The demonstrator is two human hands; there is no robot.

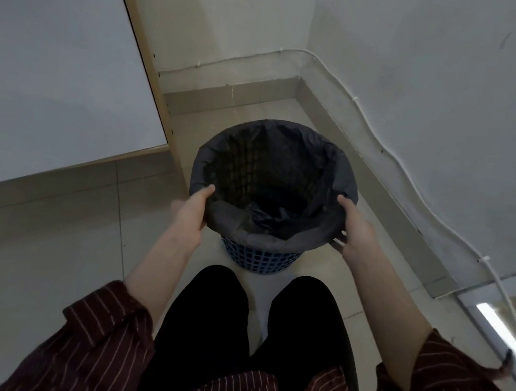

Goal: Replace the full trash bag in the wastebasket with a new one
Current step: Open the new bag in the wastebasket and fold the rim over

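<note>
The left hand (194, 206) and right hand (352, 229) each grip the rim of the dark grey plastic bag (275, 151) lining the blue latticed wastebasket (258, 257).

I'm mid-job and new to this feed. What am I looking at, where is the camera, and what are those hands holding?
There is no machine. One camera on a person's head looks down at their bare hands. The blue mesh wastebasket stands on the tiled floor in a corner, lined with a dark bag folded over its rim. The left hand grips the bagged rim on one side, the right hand on the other.
</note>
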